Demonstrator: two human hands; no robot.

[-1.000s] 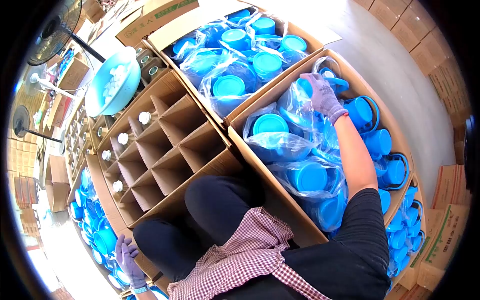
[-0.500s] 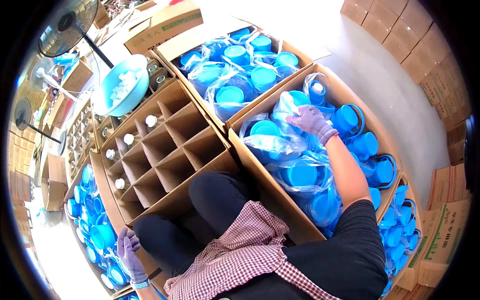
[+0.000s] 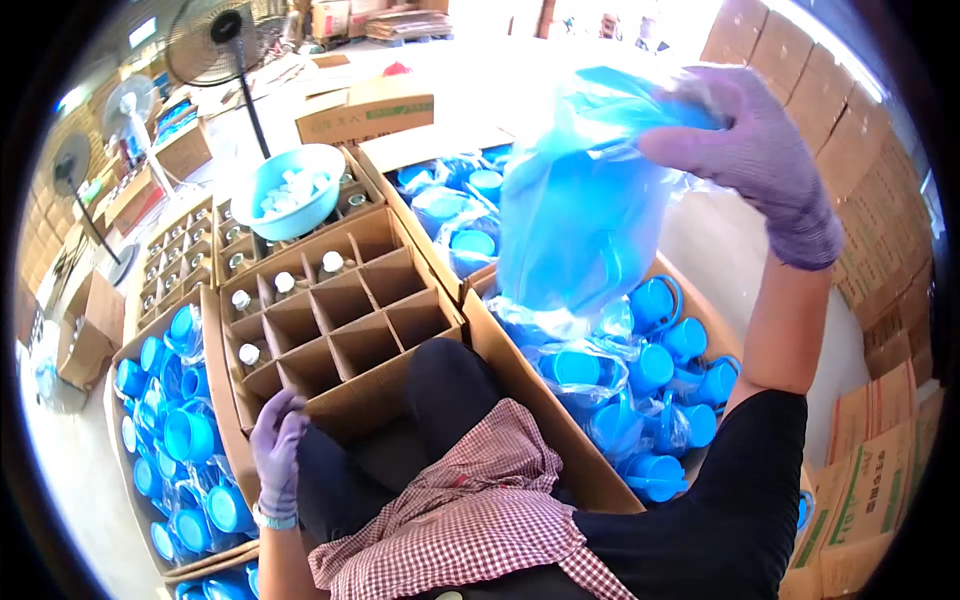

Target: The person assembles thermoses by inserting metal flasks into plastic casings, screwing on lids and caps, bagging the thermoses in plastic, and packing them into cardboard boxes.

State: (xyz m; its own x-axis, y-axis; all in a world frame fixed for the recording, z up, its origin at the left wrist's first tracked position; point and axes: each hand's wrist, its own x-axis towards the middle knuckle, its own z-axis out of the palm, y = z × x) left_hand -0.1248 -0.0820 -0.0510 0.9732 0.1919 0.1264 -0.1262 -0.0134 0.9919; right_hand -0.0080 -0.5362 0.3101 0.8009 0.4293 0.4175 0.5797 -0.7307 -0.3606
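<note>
Raised at the upper right, my gloved right hand (image 3: 750, 150) grips the top of a clear plastic bag (image 3: 585, 200) with blue items inside. The bag hangs over a carton (image 3: 560, 430) of blue cups (image 3: 652, 368), some of them wrapped in plastic. My gloved left hand (image 3: 278, 445) is beside my knee with its fingers bent, near the front edge of a divided carton (image 3: 352, 404). Nothing shows in it. Several bottles with white caps (image 3: 285, 282) stand in that carton's left and back compartments.
A blue basin (image 3: 325, 203) of white caps rests on cartons behind. Another carton (image 3: 232, 385) of blue cups stands at the left. Fans (image 3: 227, 30) stand at the back left, and stacked cartons (image 3: 885, 200) line the right side.
My right hand has lifted the bag up out of the carton. My left hand has moved slightly up and right. The view has tilted up, showing more of the background.
</note>
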